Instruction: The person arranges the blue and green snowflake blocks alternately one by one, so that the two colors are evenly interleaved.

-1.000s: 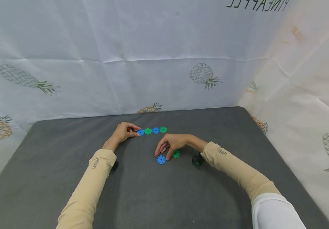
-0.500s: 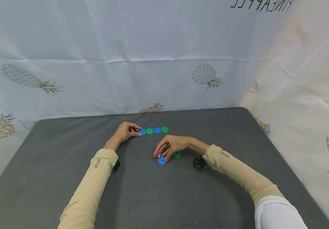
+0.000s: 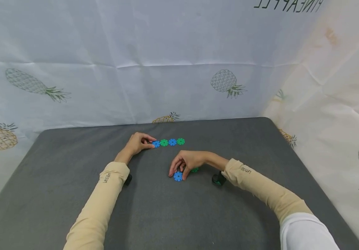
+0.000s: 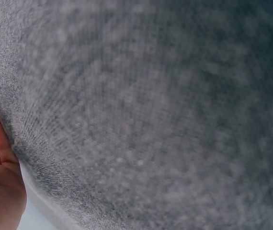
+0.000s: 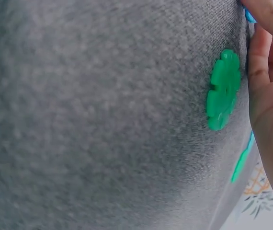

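Four-in-line is avoided here as a count: several flat notched discs form a row near the far edge. From the left, the row shows a blue disc (image 3: 156,144), a green disc (image 3: 164,142), another blue disc (image 3: 172,142) and another green disc (image 3: 180,141). My left hand (image 3: 136,143) pinches the leftmost blue one between thumb and fingers. Closer to me, my right hand (image 3: 188,160) grips a separate blue disc (image 3: 178,176) by its sides, thumb right, fingers left. A loose green disc (image 5: 224,90) lies under that hand, partly hidden in the head view.
A dark grey cloth covers the table (image 3: 154,215). Behind it hangs a white curtain (image 3: 166,93) printed with pineapples. A black wrist camera (image 3: 218,178) sits below the right wrist.
My right hand has come slightly nearer to me, and its thumb and fingers have closed in on the separate blue disc. My left hand stays at the row. The head view has shifted slightly.
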A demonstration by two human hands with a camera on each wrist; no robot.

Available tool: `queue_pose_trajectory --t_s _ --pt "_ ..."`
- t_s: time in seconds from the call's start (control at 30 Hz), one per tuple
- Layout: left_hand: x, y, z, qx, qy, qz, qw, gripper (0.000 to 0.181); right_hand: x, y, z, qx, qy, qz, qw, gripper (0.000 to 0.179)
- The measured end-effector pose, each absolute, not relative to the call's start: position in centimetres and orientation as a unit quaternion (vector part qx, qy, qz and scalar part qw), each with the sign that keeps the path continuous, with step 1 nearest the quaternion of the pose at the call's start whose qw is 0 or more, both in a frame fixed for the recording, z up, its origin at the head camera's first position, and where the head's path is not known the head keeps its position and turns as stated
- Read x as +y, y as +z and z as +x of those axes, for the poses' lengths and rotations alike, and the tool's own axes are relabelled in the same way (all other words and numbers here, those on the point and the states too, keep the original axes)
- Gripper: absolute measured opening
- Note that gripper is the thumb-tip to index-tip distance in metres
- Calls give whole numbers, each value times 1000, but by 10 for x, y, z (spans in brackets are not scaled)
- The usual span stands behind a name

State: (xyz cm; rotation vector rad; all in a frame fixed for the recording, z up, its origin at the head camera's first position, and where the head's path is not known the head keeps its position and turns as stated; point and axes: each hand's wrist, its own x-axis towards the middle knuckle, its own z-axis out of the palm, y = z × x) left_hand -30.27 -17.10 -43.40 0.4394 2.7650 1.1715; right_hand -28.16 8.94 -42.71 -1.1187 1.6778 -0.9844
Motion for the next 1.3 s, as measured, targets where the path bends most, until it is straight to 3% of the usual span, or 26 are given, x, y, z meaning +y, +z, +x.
queue_pose_trajectory --t_s 0.47,1.3 --pt "-173 -433 -304 904 396 151 56 25 88 -429 -276 692 -393 -487 359 30" --pt "-171 -433 -305 909 387 146 61 26 117 -435 -253 716 -573 -303 261 36"
